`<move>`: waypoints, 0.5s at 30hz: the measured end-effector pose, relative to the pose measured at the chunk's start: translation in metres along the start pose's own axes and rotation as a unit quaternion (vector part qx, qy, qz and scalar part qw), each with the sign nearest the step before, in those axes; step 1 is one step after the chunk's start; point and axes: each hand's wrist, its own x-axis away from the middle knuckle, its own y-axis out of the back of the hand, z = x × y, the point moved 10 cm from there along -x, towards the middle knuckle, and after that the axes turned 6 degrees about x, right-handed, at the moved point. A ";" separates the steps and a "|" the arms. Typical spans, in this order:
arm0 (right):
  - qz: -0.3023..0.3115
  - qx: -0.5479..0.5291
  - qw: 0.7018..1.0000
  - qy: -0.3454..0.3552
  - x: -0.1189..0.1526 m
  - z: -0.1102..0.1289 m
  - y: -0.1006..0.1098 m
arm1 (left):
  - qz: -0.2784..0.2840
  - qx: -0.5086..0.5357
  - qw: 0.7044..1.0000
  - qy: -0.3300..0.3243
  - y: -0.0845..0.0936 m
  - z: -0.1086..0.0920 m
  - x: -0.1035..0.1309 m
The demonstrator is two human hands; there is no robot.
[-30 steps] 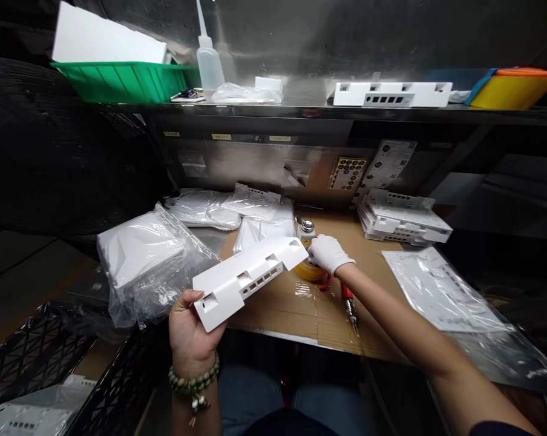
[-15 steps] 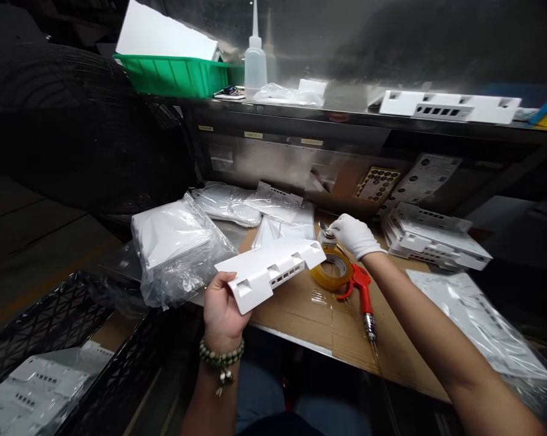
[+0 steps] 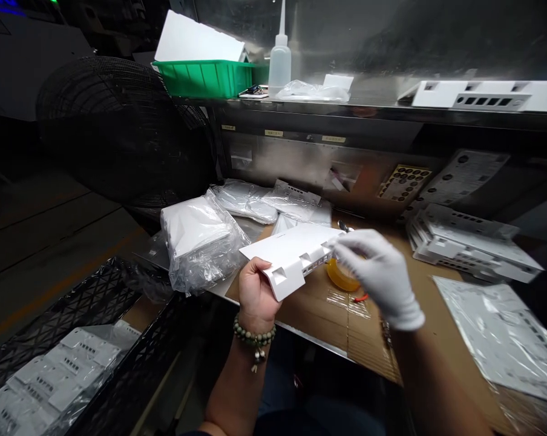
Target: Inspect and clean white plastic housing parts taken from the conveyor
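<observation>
My bare left hand [image 3: 258, 293] grips the near left end of a white plastic housing panel [image 3: 291, 245], thumb on top. The panel is tilted, its row of rectangular port openings facing me. My right hand [image 3: 377, 275], in a white glove and slightly blurred, is at the panel's far right end with its fingers pinched together. What they hold, if anything, I cannot make out. Behind that hand a roll of yellow tape [image 3: 341, 277] lies on the cardboard, partly hidden. Of the red air gun [image 3: 360, 298], only a small bit shows beside the glove.
Bagged white panels [image 3: 196, 236] lie left, and a stack of panels [image 3: 471, 242] stands right, with a bagged one [image 3: 500, 327] before it. A black crate [image 3: 132, 357] holds more at lower left. The shelf [image 3: 373, 112] carries a green bin [image 3: 205, 79] and a squeeze bottle [image 3: 279, 66].
My right hand has come from the small shiny thing behind the tape to the panel's right end. The left hand still holds the panel. The view has turned left.
</observation>
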 end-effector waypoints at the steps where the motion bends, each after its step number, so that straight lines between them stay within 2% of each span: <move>1: 0.015 -0.029 0.999 0.037 0.015 0.028 -0.008 | 0.002 -0.002 1.000 -0.002 0.001 0.003 -0.001; 3: 0.039 -0.048 0.994 0.086 0.040 0.069 -0.023 | 0.012 -0.007 1.000 0.010 0.002 0.013 -0.003; 5: 0.049 -0.049 0.992 0.108 0.056 0.088 -0.035 | 0.028 -0.013 0.999 0.029 0.001 0.023 -0.005; 11: 0.043 0.013 0.990 0.134 0.070 0.086 -0.044 | -0.001 -0.010 1.000 0.013 0.008 0.026 -0.006; 15: 0.021 -0.014 0.992 0.123 0.071 0.085 -0.039 | 0.031 -0.016 0.999 0.003 0.003 0.028 -0.005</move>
